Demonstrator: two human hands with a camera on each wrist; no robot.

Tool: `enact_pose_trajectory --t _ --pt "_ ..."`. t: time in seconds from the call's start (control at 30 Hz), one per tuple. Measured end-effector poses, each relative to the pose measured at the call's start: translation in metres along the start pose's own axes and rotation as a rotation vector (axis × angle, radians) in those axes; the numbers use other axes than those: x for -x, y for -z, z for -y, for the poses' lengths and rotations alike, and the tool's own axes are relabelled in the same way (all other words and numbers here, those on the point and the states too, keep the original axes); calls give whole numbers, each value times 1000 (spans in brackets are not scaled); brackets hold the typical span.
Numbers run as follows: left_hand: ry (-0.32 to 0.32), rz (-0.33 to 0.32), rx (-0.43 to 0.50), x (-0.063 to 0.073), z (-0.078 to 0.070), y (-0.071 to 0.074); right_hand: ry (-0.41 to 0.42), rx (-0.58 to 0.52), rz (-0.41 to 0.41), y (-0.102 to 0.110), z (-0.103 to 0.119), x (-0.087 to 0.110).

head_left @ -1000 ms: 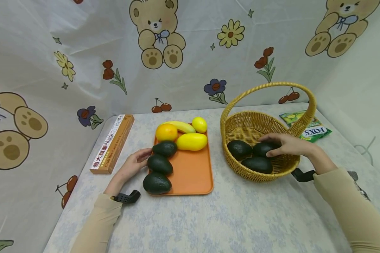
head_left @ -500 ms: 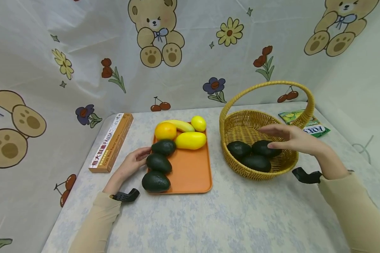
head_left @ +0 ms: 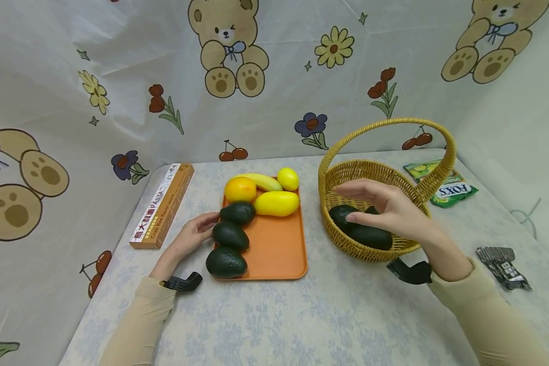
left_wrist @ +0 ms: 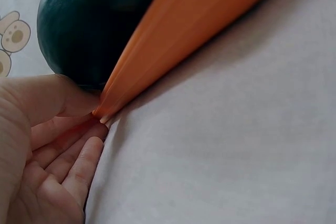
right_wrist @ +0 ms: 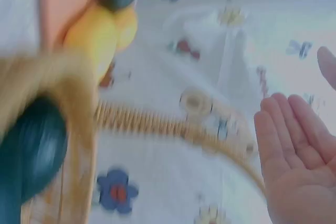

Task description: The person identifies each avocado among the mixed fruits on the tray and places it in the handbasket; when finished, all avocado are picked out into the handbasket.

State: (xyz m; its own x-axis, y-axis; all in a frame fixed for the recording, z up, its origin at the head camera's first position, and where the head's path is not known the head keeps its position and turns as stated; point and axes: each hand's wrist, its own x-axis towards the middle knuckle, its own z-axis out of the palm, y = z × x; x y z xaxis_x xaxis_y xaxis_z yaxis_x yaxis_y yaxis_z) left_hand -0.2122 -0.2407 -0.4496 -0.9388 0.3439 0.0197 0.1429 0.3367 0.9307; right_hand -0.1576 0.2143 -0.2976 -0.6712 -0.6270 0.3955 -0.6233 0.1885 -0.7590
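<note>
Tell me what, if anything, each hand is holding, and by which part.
The left hand pinches the orange tray by its left edge, between thumb and fingers. The right hand, over the basket, holds nothing.

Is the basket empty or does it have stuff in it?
Not empty: the basket holds dark green avocados, partly hidden by the right hand.

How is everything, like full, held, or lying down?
Tray: flat, partly covered
Basket: upright, partly filled
Avocados: lying down
Yellow fruits: lying down
Left hand: pinching tray's edge
Right hand: empty, over basket
Pasta box: lying flat
Green packet: lying flat
Dark item: lying flat
</note>
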Motion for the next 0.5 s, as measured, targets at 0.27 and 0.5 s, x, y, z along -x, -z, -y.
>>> enact_pose_trajectory --t 0.27,0.5 --pt "-18 -2 -20 0 0 2 -4 -78 101 -64 -2 -42" --pt "-3 4 -11 -1 3 0 7 -177 210 -111 -12 -68"
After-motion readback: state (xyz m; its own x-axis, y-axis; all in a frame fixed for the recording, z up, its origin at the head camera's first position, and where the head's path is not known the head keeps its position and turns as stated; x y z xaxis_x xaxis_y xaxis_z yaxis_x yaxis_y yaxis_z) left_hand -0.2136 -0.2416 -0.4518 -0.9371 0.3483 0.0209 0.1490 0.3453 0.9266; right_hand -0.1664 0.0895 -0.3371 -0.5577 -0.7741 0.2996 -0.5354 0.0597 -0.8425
